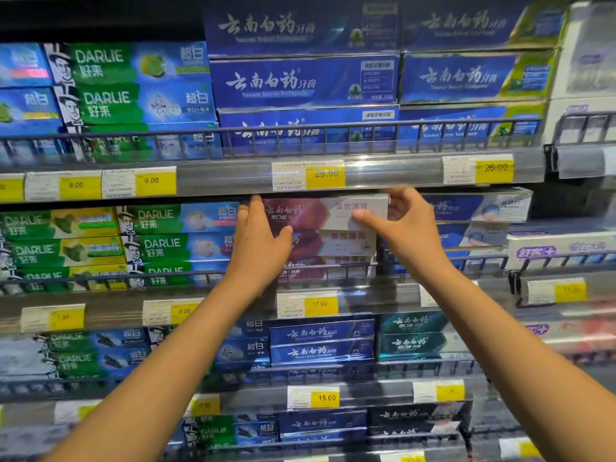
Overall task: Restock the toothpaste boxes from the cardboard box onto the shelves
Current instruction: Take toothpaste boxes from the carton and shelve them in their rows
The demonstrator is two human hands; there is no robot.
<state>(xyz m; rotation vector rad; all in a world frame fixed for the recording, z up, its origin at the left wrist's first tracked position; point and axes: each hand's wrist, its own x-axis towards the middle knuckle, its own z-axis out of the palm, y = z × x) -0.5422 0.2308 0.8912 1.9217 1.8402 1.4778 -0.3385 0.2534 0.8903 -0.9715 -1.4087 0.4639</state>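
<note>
A maroon-and-white toothpaste box (320, 211) lies on top of a stack of matching boxes (333, 245) on the second shelf. My left hand (260, 238) holds its left end, fingers up along the end and thumb across the front. My right hand (400, 221) grips its right end, thumb on the white part of the front and fingers curled over the top. The cardboard box is out of view.
Green Darlie boxes (160, 241) stand left of the stack, blue boxes (473, 211) right of it. A wire rail (350, 266) runs along the shelf front. The upper shelf edge (233, 176) with price tags sits just above the held box.
</note>
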